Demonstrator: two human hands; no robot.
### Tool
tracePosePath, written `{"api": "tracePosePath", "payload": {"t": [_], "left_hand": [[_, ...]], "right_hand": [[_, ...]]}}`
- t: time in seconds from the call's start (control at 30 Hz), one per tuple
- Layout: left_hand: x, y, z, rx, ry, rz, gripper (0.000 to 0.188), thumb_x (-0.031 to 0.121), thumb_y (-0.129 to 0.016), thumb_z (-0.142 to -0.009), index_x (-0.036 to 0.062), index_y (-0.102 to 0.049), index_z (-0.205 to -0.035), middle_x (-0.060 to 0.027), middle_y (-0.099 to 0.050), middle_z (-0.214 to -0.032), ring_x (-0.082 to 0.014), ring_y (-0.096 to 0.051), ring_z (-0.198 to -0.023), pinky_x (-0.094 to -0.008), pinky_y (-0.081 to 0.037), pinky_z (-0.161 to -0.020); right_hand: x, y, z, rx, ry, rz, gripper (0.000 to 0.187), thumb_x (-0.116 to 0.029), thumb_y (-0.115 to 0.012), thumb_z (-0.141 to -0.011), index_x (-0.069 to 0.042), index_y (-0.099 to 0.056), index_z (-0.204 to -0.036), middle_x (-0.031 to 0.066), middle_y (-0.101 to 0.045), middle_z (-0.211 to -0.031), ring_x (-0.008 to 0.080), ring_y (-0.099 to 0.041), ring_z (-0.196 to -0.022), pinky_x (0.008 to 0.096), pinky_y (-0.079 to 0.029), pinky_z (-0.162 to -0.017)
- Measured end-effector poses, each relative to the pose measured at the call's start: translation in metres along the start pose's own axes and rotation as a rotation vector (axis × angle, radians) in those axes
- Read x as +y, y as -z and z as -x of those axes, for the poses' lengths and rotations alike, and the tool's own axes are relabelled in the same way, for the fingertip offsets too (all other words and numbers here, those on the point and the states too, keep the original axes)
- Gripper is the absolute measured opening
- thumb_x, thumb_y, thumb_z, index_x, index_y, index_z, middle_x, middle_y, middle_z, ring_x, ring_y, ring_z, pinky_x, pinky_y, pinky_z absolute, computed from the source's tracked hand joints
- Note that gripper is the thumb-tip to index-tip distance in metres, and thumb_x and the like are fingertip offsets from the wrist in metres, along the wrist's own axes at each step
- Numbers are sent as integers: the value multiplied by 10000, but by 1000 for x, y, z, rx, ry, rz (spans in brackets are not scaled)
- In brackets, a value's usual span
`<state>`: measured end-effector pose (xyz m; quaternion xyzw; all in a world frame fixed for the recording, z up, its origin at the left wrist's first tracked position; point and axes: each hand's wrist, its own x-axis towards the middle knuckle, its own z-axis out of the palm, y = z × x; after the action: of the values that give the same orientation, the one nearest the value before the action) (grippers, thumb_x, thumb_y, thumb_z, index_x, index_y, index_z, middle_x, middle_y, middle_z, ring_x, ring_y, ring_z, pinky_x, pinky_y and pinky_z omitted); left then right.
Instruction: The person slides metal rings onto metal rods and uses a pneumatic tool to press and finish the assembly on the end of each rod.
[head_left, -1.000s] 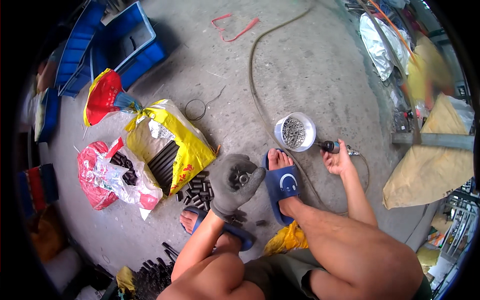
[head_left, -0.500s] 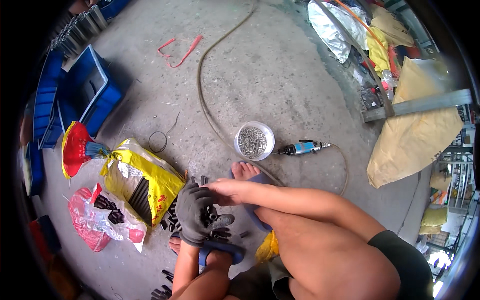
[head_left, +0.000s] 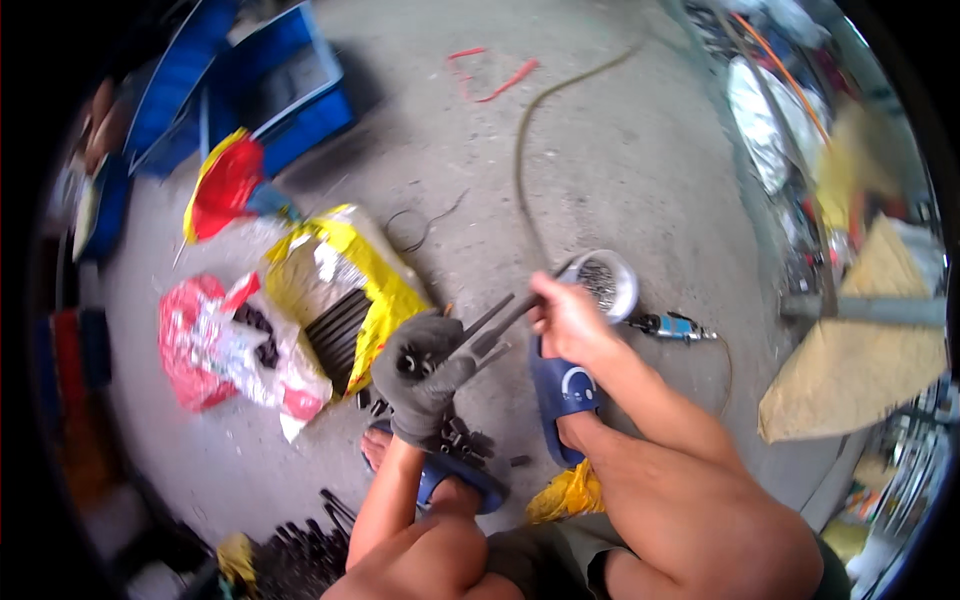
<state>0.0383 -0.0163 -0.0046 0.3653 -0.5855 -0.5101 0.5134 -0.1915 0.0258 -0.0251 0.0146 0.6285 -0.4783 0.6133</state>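
My left hand (head_left: 418, 378), in a grey glove, is closed around several black tubes (head_left: 487, 318); hollow ends show at its palm, and long lengths stick out to the right. My bare right hand (head_left: 572, 318) pinches the far end of a dark tube, at the side of a white tub (head_left: 622, 285) of small metal pieces. Below the glove, short black tube pieces (head_left: 463, 438) lie on the floor between my feet. To the left, a yellow bag (head_left: 395, 290) lies with long black tubes (head_left: 338, 335) showing. Motion blurs the tube ends.
A blue air tool (head_left: 672, 326) with a hose lies right of the tub. Left of the yellow bag is a red and white plastic bag (head_left: 205, 340) with black pieces. Blue crates (head_left: 300, 125) stand at the far left. A brown paper sack (head_left: 850, 380) is at right.
My right hand has moved away from the glove, out to the right, with a tube end in it. Long tubes now stretch from the glove. The whole view has shifted and turned.
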Motion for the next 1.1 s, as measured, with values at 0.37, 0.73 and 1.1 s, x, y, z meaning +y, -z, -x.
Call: {"api": "tracePosePath", "payload": {"t": [0.37,0.73,1.1], "left_hand": [[10,-10,11,226,284,-90,256,100,-878,-830,70,-624,-830,52,-614,-712,-27,-527,-629,-213,-447,-585],[3,-10,16,201,248,-129,310,123,-877,-847,50,-704,-1094,30,-664,-795,-25,-548,-676,-209,-459,-606],[10,-15,0,53,101,-120,247,77,-705,-981,17,-698,-1221,-123,-741,-1014,-147,-643,-760,-275,-522,-707]], "right_hand": [[-23,-19,31,37,1110,856,126,-100,-723,-983,26,-714,-982,107,-724,-862,158,-721,-726,292,-568,-641],[-5,-26,27,7,1230,945,87,-71,-720,-956,9,-724,-990,152,-713,-904,281,-705,-745,356,-547,-687],[4,-3,-4,-20,1056,1010,103,-65,-689,-975,26,-723,-1010,170,-737,-949,259,-729,-784,355,-555,-708]]}}
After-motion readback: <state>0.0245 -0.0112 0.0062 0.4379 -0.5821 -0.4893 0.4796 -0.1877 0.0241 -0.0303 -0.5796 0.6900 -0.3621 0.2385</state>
